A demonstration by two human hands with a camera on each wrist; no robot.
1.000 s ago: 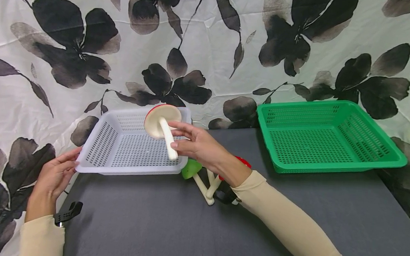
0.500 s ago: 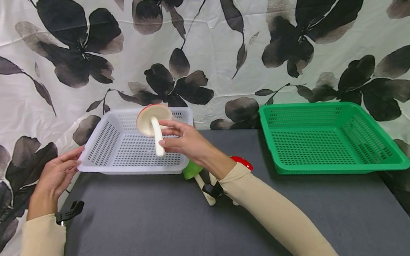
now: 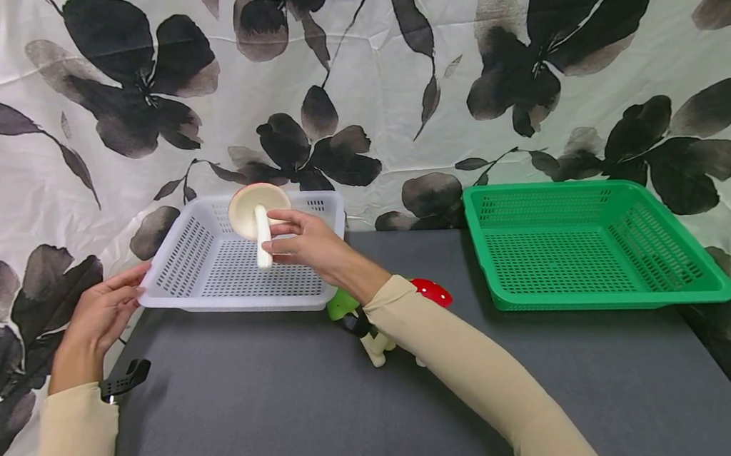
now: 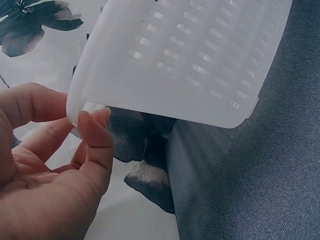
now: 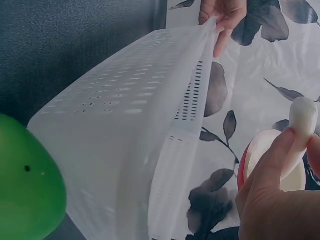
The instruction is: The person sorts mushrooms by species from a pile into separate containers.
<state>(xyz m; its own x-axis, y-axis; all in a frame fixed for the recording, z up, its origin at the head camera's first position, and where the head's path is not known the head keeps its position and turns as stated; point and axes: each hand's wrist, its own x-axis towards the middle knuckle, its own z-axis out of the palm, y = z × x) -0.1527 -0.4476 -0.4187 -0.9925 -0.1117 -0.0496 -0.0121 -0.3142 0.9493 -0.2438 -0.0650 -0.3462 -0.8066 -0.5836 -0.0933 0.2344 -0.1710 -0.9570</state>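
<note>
In the head view my right hand pinches a toy mushroom by its white stem, with the pale underside of the cap facing me. The mushroom is over the white plastic basket; a red cap edge shows in the right wrist view. My left hand grips the basket's left front corner, with thumb and fingers on the rim in the left wrist view. Beneath my right forearm lie a green-capped mushroom and a red one with white dots, partly hidden by the arm.
A green plastic basket stands at the back right of the grey-covered table. Behind the table hangs a white cloth with dark flowers. Black straps are on both wrists.
My right hand has moved left with the mushroom, from the white basket's right side to nearer its middle. My left hand keeps its grip on the corner.
</note>
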